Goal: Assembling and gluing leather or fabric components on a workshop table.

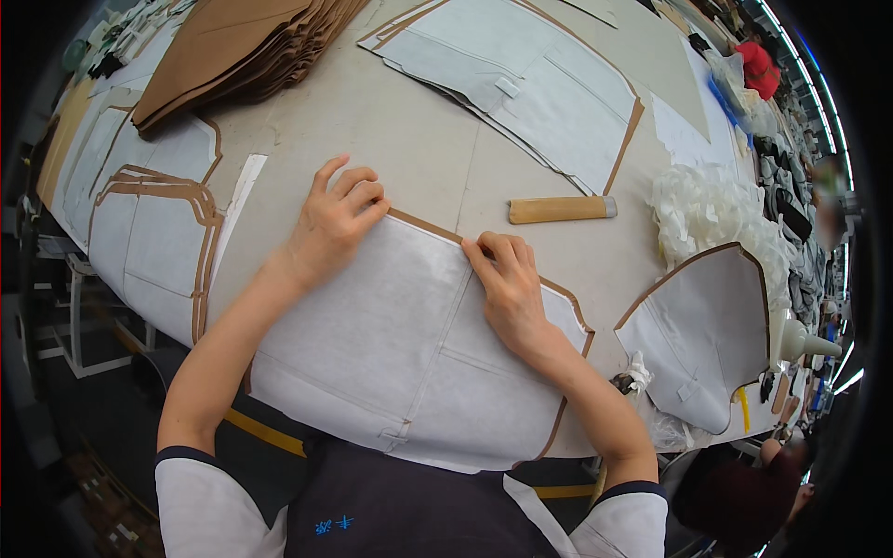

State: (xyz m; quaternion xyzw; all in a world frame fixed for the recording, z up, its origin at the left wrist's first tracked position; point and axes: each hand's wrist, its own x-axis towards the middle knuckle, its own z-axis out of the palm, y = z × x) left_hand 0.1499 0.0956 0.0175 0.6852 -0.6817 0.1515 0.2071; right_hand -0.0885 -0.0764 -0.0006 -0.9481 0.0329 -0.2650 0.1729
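Note:
A large white-backed panel [363, 316] with a narrow brown border lies on the table in front of me, its near edge against my apron. At its far edge, my left hand [337, 223] has curled fingers, with thumb and index finger closed on the brown border near the far left corner. Farther right along that same border, my right hand [510, 290] pinches the edge between thumb and fingertips. Faint seam lines cross the white backing. Beyond my right hand lies a tan flat bar [558, 210] with a grey end.
A thick stack of brown sheets [233, 51] rises at the far left, above more brown-edged panels [153, 242]. Similar panels [521, 79] lie at the back. To the right are bunched white strips [712, 209], a curved panel [702, 335] and a white nozzle bottle [802, 342]. A person [744, 498] is at lower right.

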